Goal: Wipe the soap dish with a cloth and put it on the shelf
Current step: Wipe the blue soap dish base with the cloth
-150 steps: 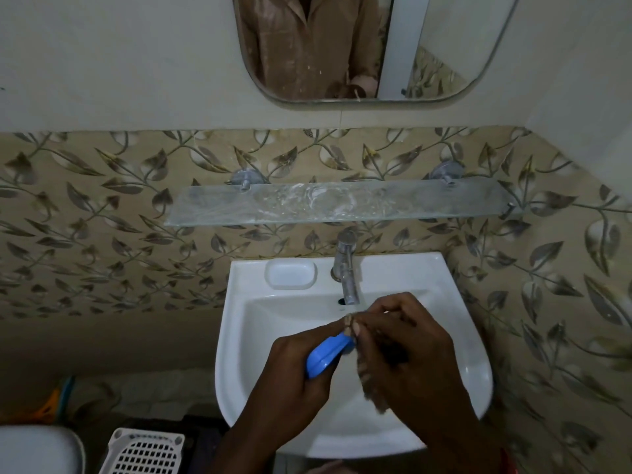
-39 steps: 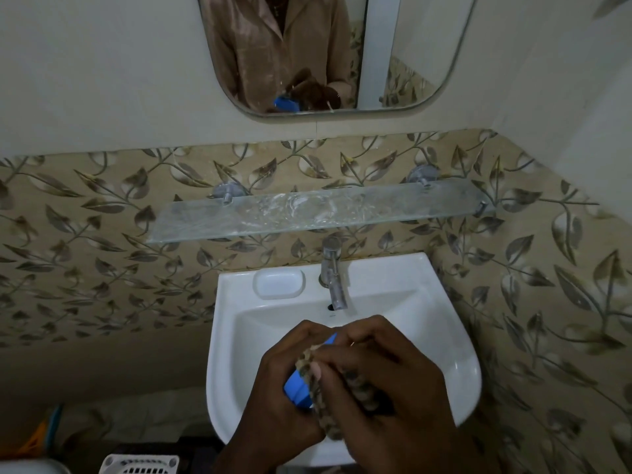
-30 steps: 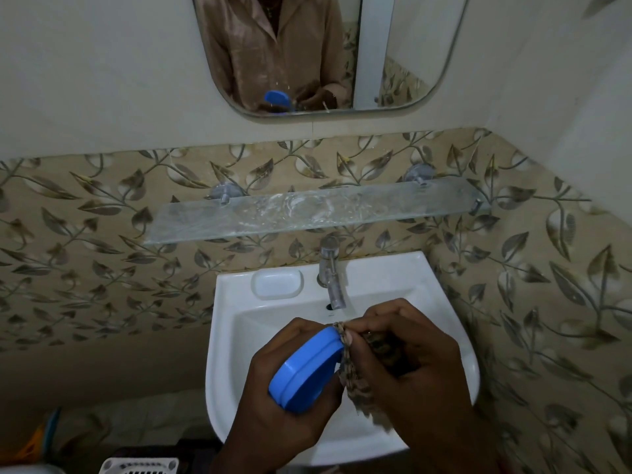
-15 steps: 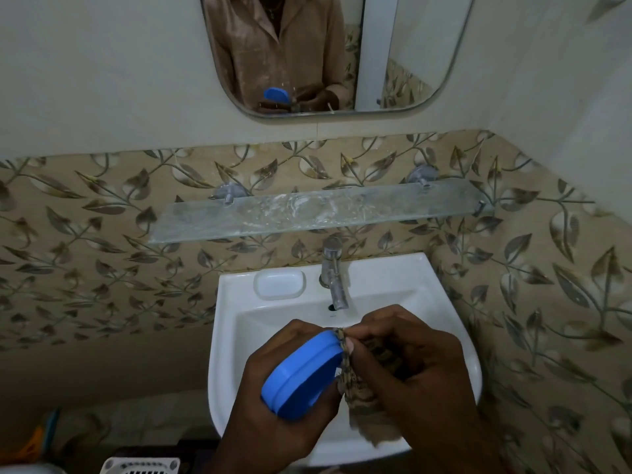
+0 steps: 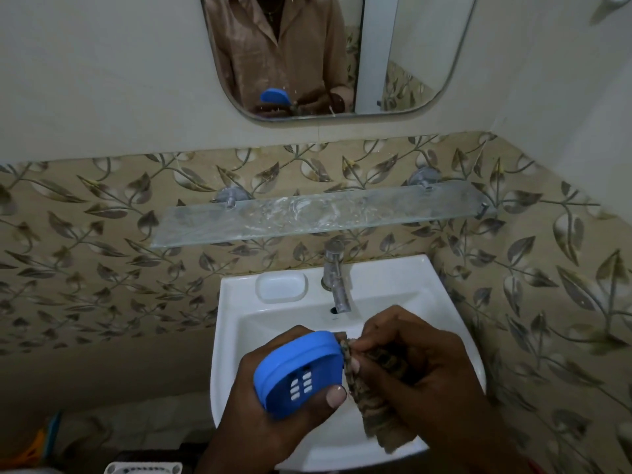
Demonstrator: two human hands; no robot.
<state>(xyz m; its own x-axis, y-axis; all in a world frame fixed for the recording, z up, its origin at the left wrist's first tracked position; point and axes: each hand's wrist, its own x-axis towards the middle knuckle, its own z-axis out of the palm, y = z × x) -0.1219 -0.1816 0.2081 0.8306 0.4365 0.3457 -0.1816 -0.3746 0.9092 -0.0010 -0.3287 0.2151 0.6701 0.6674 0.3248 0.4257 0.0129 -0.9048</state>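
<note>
A blue oval soap dish [image 5: 298, 369] with small drain slots faces me above the white basin. My left hand [image 5: 270, 419] grips it from below, thumb on its lower edge. My right hand [image 5: 420, 374] is closed on a brown patterned cloth [image 5: 372, 405], pressing it against the dish's right rim; the cloth's tail hangs down into the basin. The glass shelf [image 5: 239, 230] is fixed to the tiled wall above the tap, with nothing on it.
The white basin [image 5: 403, 282] has a moulded soap recess [image 5: 281, 286] and a metal tap [image 5: 335, 278]. A mirror [image 5: 410, 56] hangs above, reflecting a person. A tiled side wall stands close on the right. A white perforated basket [image 5: 143, 468] sits low left.
My left hand has turned the soap dish so its slotted face points toward me. The cloth has gone from covering the dish to touching only its right rim.
</note>
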